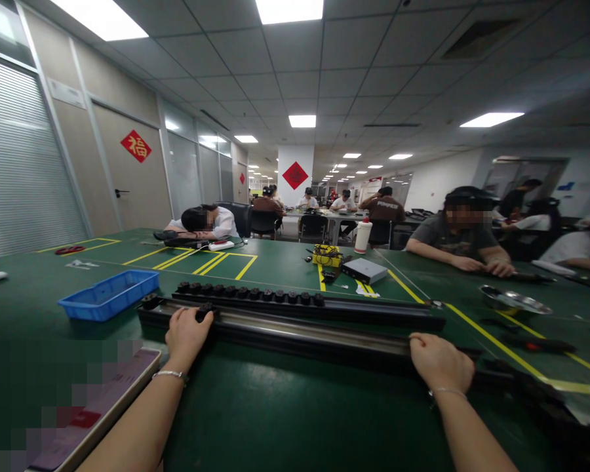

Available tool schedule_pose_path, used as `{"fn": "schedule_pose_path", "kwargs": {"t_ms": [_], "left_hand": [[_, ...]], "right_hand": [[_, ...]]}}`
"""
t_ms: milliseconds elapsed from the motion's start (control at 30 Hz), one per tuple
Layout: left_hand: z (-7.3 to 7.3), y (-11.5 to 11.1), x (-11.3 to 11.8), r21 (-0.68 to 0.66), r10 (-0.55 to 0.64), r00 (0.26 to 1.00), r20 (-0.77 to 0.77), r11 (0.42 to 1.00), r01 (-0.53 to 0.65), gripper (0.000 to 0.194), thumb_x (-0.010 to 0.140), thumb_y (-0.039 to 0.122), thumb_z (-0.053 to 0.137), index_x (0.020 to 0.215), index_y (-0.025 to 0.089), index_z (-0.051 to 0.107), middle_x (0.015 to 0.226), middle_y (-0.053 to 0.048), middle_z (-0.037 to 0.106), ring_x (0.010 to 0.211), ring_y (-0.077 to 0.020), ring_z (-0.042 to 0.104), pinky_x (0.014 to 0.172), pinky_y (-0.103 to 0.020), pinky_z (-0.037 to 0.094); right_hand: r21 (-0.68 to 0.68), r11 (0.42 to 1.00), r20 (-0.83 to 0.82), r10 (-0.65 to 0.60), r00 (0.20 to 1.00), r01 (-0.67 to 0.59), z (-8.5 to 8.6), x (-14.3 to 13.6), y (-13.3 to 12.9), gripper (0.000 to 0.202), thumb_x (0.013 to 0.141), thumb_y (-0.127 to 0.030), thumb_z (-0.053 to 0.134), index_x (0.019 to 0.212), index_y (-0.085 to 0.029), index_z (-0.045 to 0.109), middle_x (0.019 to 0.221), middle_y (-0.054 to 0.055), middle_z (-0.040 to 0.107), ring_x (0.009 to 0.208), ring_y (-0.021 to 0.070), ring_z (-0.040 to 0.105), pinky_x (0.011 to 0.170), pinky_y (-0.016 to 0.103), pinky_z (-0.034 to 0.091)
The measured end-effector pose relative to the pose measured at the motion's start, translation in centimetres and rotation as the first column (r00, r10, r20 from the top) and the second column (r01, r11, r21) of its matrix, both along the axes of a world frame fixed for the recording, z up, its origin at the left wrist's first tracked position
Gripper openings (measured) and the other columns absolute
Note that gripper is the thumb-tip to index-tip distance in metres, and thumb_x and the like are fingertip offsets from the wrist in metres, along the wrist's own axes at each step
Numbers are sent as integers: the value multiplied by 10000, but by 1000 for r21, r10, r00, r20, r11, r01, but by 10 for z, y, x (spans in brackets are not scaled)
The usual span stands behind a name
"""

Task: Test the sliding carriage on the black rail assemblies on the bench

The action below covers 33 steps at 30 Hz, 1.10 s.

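A long black rail (295, 330) with a shiny metal channel along its top lies across the green table in front of me. Near its left end, the thumb and fingers of my left hand (187, 335) are closed about a small black block (207, 311) seated on the rail. Toward the right end, my right hand (442, 364) is closed around the rail, its fingertips hidden on the far side. Just behind lies a second black rail (383, 311), carrying a row of several small black blocks (255, 294) over its left part. Another black block (150, 301) sits at the near rail's left tip.
A blue tray (111, 296) stands left of the rails, with a phone-like screen (98, 406) nearer me. Beyond are a grey box (364, 270), a yellow holder with cables (326, 254) and a white bottle (362, 236). Metal bowls (516, 301) sit right, near a seated person (465, 236).
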<state>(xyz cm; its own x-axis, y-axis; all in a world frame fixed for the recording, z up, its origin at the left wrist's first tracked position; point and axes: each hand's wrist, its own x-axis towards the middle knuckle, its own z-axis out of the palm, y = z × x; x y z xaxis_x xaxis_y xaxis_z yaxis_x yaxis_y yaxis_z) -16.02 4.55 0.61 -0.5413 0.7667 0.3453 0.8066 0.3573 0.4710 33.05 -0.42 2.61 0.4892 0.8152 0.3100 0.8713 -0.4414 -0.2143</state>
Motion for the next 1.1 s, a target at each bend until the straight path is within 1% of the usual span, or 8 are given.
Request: {"fn": "schedule_pose_path", "kwargs": {"t_ms": [233,367,600,767,933,1033,1100], "left_hand": [[-3,5,-3,9,2,1000,-31,1000,-2,427,770,489,423,1005,194,625,1183,-113,579,1206,-298,405,924,-440,403],[-3,6,-2,10,-15,999,-37,1000,15,423,769,484,426,995,184,622,1174,-119,583,1201,-301,398,926,-425,398],[-6,9,-3,4,-38,995,-97,999,39,436,785,456,395,1004,147,611,1135,-143,596,1178,-304,418,922,-408,391],[-6,9,-5,2,-43,996,-76,999,43,448,781,486,401,1017,174,619,1156,-130,589,1195,-303,405,924,-414,388],[-4,7,-5,-13,-34,999,-37,999,34,451,769,514,422,1019,197,623,1195,-116,574,1220,-289,388,934,-403,385],[-2,4,-2,-9,-46,996,-77,999,45,439,772,522,415,985,204,630,1166,-106,595,1208,-287,401,913,-391,395],[0,2,3,-4,-51,991,-124,999,51,417,772,511,414,951,205,635,1126,-102,617,1170,-286,439,898,-387,396]], "right_hand": [[-4,1000,-6,-27,1000,27,-3,3,5,437,809,-293,298,992,-299,695,1178,10,625,1062,210,538,840,381,365],[-21,999,-33,-27,999,26,-1,2,5,441,811,-297,294,999,-295,693,1175,23,624,1049,221,539,824,390,369],[-18,1000,-38,-14,999,13,4,-5,1,437,810,-301,293,959,-267,703,1115,64,642,994,242,552,796,406,381],[-27,999,-41,-18,999,17,5,-6,1,443,811,-302,287,961,-275,703,1098,62,646,999,246,548,801,412,385],[-14,1000,-36,-21,999,20,3,-4,2,435,803,-295,299,956,-281,706,1135,54,635,1025,244,540,809,410,383],[2,1000,-26,-18,999,18,1,-2,3,420,793,-291,321,948,-289,711,1118,52,645,1011,244,548,799,407,385],[11,1000,-22,-19,1000,19,-1,-1,4,414,789,-290,330,943,-297,714,1096,48,654,994,240,556,792,401,387]]}}
